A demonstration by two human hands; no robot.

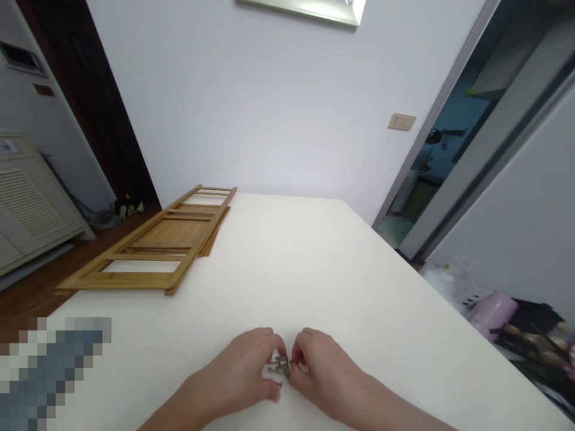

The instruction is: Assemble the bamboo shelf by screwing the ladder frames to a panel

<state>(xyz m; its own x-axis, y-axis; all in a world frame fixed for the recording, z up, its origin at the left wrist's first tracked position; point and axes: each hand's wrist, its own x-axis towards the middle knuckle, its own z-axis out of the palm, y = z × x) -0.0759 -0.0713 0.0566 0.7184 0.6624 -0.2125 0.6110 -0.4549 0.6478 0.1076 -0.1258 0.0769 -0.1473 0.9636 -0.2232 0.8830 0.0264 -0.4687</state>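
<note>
A small pile of metal screws lies on the white table near its front. Curved around the left side of the pile is my left hand, its thumb and fingers apart with the screws between them. My right hand is closed at the pile's right edge, its fingertips drawn together on what looks like a screw. The bent fingers partly hide that screw, and both hands partly cover the pile.
Slatted wooden frame panels are stacked on the left of the white table. Behind the table stands a wall with a light switch. Bags and a pink object lie beyond the right edge. A pixelated patch covers the lower left.
</note>
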